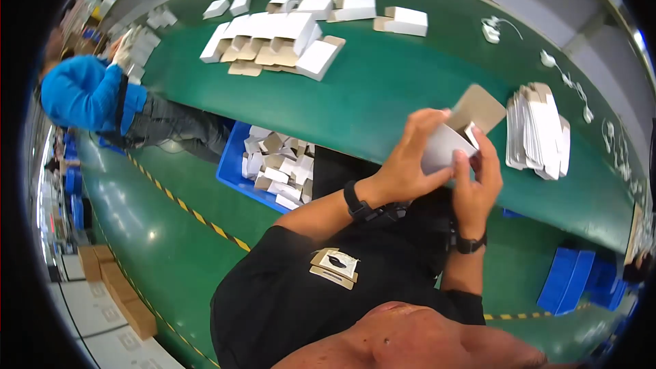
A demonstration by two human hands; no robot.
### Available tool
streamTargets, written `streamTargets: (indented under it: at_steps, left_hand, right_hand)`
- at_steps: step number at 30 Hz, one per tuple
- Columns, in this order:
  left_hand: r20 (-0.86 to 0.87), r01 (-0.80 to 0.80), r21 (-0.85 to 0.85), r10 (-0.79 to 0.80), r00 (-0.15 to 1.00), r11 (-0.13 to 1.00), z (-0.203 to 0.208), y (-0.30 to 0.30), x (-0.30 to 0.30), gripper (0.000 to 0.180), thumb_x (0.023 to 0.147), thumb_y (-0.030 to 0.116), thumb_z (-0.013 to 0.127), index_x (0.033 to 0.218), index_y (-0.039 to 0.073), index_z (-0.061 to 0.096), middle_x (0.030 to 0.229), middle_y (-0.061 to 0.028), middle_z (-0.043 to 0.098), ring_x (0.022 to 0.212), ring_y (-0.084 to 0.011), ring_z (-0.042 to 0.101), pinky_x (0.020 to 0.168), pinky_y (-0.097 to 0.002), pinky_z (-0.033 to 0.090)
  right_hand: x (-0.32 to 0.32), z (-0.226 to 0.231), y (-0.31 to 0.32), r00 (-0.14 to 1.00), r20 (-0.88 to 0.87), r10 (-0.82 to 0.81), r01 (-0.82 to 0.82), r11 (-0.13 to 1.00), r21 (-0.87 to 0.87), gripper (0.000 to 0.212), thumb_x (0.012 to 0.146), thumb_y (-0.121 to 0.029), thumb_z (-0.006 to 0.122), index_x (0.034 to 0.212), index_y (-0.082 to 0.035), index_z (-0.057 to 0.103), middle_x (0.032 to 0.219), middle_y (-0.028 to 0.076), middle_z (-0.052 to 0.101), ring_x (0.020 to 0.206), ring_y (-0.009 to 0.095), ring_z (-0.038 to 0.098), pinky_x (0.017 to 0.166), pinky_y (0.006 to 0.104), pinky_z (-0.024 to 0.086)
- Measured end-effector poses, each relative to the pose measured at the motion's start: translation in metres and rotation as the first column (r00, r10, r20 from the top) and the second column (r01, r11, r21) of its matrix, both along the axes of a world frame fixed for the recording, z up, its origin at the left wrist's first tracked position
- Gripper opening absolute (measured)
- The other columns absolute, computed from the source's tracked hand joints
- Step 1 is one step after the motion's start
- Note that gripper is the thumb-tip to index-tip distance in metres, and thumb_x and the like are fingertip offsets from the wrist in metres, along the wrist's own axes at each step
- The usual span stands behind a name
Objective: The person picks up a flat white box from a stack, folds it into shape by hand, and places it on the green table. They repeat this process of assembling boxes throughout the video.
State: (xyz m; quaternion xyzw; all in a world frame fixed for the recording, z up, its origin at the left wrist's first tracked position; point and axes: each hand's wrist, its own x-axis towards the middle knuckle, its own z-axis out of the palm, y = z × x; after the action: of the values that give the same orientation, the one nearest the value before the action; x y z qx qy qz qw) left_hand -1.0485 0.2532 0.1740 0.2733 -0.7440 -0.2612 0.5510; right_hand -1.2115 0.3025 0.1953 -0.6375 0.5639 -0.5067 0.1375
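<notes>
The green tabletop (383, 89) curves across the view, its near edge running from upper left down to lower right; a wide bare band lies open between the far boxes and the hands. Below that edge the green floor (157, 232) carries a yellow-and-black striped line (198, 217). At far left a person in a blue top (85, 92) works at the same tabletop. One blue bin (236, 164) under the edge holds a heap of small folded white cartons — too many to count. A row of folded white boxes (273, 37) lies at the far side, and one stack of flat white carton blanks (536, 130) stands just right of the hands. The left hand (406, 164) wraps its fingers round a small white carton (447, 143) held above the near edge — the right hand (475, 184) pinches its end, brown flap up.
</notes>
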Motion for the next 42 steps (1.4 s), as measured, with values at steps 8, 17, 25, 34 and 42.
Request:
streamTargets:
  at_steps: [8, 17, 25, 34, 42]
  left_hand:
    - [-0.064, 0.448, 0.246, -0.447, 0.892, 0.859, 0.025, -0.004, 0.038, 0.078, 0.084, 0.026, 0.082, 0.149, 0.009, 0.04, 0.135, -0.0144, 0.05, 0.115, -0.027, 0.054, 0.094, -0.0394, 0.051]
    - [-0.22, 0.466, 0.476, -0.411, 0.884, 0.746, 0.014, 0.004, 0.022, 0.039, 0.096, 0.025, 0.072, 0.127, 0.007, 0.057, 0.126, -0.0083, 0.052, 0.108, -0.0174, 0.057, 0.083, -0.0331, 0.056]
    - [-0.499, 0.542, 0.427, -0.312, 0.809, 0.724, 0.001, 0.013, 0.013, 0.049, 0.097, 0.011, 0.068, 0.137, 0.009, 0.041, 0.132, -0.0108, 0.054, 0.114, -0.0178, 0.06, 0.085, -0.03, 0.056]
    - [0.064, 0.201, 0.106, -0.209, 0.976, 0.974, 0.013, -0.001, 0.033, 0.054, 0.089, 0.013, 0.079, 0.136, 0.007, 0.053, 0.139, -0.0206, 0.056, 0.115, -0.0267, 0.065, 0.085, -0.0342, 0.059]
    - [-0.092, 0.273, 0.172, -0.261, 0.961, 0.946, 0.008, 0.01, 0.011, 0.059, 0.079, 0.015, 0.086, 0.131, 0.008, 0.059, 0.135, -0.0195, 0.059, 0.116, -0.0325, 0.063, 0.082, -0.0351, 0.059]
  right_hand:
    - [-0.026, 0.01, -0.001, 0.858, 0.399, 0.324, -0.372, 0.927, 0.047, 0.04, 0.092, -0.012, 0.069, 0.129, 0.0, 0.062, 0.144, 0.018, 0.052, 0.125, 0.027, 0.054, 0.103, 0.0369, 0.044]
    - [-0.043, -0.018, -0.001, 0.887, 0.311, 0.342, -0.357, 0.934, -0.008, 0.04, 0.097, -0.023, 0.062, 0.127, 0.003, 0.06, 0.143, 0.023, 0.05, 0.127, 0.031, 0.053, 0.112, 0.0429, 0.037]
    - [-0.004, -0.021, 0.005, 0.922, 0.251, 0.294, -0.231, 0.94, -0.25, 0.04, 0.101, -0.035, 0.06, 0.116, 0.002, 0.064, 0.125, 0.019, 0.058, 0.116, 0.031, 0.057, 0.104, 0.0435, 0.042]
    - [-0.005, 0.005, -0.01, 0.813, 0.474, 0.339, -0.354, 0.933, -0.06, 0.012, 0.093, -0.01, 0.071, 0.097, 0.001, 0.072, 0.11, 0.014, 0.066, 0.104, 0.023, 0.062, 0.09, 0.032, 0.049]
    - [-0.019, 0.014, 0.004, 0.735, 0.633, 0.242, -0.35, 0.936, 0.048, 0.014, 0.089, -0.001, 0.073, 0.103, 0.0, 0.074, 0.11, 0.011, 0.064, 0.102, 0.018, 0.064, 0.083, 0.0267, 0.05]
